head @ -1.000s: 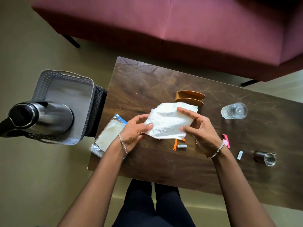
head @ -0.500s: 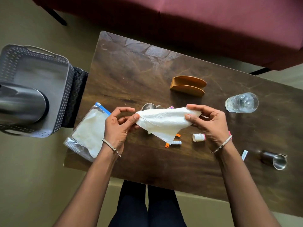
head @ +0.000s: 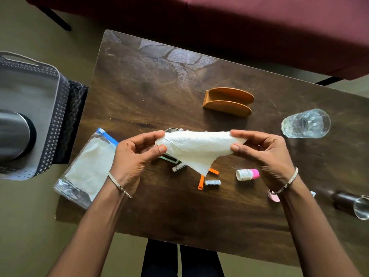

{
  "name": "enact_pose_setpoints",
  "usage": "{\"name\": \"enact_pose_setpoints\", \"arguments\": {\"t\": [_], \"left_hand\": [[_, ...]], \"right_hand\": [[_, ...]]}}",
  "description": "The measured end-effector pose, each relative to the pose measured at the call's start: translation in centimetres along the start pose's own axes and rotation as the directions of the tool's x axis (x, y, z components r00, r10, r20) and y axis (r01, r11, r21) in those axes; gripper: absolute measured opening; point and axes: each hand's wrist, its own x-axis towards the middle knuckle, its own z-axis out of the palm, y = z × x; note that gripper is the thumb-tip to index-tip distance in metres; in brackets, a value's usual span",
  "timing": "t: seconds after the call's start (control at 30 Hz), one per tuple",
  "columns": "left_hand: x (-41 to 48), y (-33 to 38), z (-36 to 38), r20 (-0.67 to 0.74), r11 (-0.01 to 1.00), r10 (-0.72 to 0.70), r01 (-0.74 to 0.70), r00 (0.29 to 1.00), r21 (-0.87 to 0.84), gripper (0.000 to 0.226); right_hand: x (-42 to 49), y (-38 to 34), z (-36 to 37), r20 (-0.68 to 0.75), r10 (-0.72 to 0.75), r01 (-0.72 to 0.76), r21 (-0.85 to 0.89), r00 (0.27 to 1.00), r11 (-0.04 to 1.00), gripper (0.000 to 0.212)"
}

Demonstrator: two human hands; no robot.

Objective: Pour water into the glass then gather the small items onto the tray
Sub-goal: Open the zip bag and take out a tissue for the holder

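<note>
A white paper napkin (head: 196, 149) hangs folded above the dark wooden table (head: 151, 86). My left hand (head: 137, 156) pinches its left end and my right hand (head: 263, 150) pinches its right end. Below it lie small items: two batteries (head: 213, 183), an orange clip (head: 201, 182), a small white bottle with a pink cap (head: 247, 174) and a partly hidden metal piece (head: 171, 130). A clear glass (head: 306, 123) stands at the right. The grey tray (head: 50, 108) sits left of the table with a steel flask (head: 14, 134) lying in it.
An orange napkin holder (head: 228, 101) stands behind the napkin. A zip bag of napkins (head: 87, 168) lies at the table's left edge. A steel cup (head: 355, 204) lies at the right edge. A pink round item (head: 274, 196) peeks from under my right wrist. A maroon sofa (head: 259, 27) runs behind.
Both hands lifted the napkin off the table and folded it into a hanging strip, uncovering the small items beneath. The camera view shifted closer and leftward.
</note>
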Motion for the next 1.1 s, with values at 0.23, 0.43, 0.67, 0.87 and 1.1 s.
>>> {"name": "enact_pose_setpoints", "arguments": {"t": [0.23,0.43,0.67,0.87,1.1], "left_hand": [[2.0,0.0,0.4,0.02,0.932,0.183,-0.18,0.983,0.316,0.034],[2.7,0.6,1.8,0.016,0.857,0.235,-0.215,0.972,0.468,0.027],[4.0,1.9,2.9,0.106,0.841,0.17,-0.2,0.98,0.503,0.015],[6.0,3.2,5.2,0.195,0.994,-0.049,0.029,0.98,0.103,0.023],[10.9,3.2,10.6,-0.025,0.951,-0.281,0.276,0.959,-0.137,0.005]], "right_hand": [[0.6,-0.1,-1.2,-0.005,-0.023,0.022,-0.087,1.0,0.996,0.033],[0.8,-0.8,-2.1,-0.064,-0.031,0.022,-0.146,0.997,0.989,0.03],[1.2,-1.3,-2.7,-0.089,0.013,-0.026,-0.148,0.996,0.989,0.032],[2.5,-1.4,-2.5,-0.11,0.197,-0.154,0.314,0.974,0.937,0.025],[6.6,-1.8,-2.4,-0.338,0.306,-0.132,0.451,0.89,0.883,0.01]]}}
